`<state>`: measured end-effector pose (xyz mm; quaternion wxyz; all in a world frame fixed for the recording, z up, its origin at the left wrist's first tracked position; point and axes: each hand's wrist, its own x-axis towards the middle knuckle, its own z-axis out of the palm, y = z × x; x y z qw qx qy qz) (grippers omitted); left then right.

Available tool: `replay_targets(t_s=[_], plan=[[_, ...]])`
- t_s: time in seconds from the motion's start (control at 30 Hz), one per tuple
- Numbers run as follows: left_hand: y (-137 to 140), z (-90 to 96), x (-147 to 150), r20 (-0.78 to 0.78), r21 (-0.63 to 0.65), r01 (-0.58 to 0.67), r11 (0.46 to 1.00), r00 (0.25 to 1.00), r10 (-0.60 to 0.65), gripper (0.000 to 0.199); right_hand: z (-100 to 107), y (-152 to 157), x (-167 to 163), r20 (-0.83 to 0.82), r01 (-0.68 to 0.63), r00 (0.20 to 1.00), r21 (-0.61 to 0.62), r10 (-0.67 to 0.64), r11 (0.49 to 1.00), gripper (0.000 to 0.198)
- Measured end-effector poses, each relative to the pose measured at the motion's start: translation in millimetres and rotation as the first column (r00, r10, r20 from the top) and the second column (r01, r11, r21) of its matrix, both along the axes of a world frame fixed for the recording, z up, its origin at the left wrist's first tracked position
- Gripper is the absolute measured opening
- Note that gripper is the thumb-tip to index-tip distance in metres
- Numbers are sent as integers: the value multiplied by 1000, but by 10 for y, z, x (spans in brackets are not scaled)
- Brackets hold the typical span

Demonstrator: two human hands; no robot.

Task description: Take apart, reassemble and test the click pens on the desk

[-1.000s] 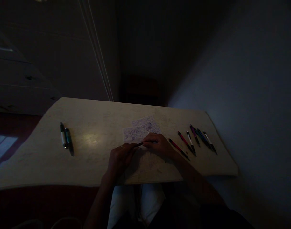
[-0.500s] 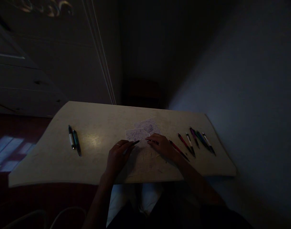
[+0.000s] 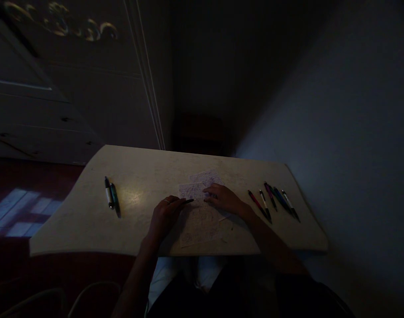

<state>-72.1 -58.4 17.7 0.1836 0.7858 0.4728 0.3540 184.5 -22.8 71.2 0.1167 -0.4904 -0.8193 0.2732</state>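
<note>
Over the middle of the table, my left hand pinches a dark pen piece, its end pointing right. Close by on the right is my right hand, fingers curled and the tips facing that piece. Something small and dark shows at its thumb, too dim to name. Under and beyond both hands lie paper sheets covered in purple writing or scribble. To the right of my right hand lie several pens, among them a red and black pen and a white and black pen.
On the left of the pale table lie a white and black pen and a teal pen. A purple pen and a blue pen are at the right. A wall rises beyond that end; a cabinet stands behind left.
My right hand has shifted slightly; the silver-tipped dark piece in its fingers no longer shows clearly. The nearest red pen is out of sight near my right forearm. The view has shifted a little.
</note>
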Motion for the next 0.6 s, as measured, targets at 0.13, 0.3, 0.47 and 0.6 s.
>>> replay_targets(t_s=[0.13,0.3,0.47,0.6], plan=[[68,-21,34,-38,25,94,995,995,-93,25,-17,-38,-64,-187,12,982,-6,-13,1000,36],[156,12,100,-103,141,182,973,980,-168,24,-147,-87,-200,-265,6,964,-23,-12,1000,30],[269,-78,180,-39,250,156,956,988,-151,21,-285,-98,-229,-290,14,957,22,-7,1000,22],[313,-106,208,49,224,116,968,990,-130,17,-373,-96,-190,-402,140,909,48,-109,989,20]])
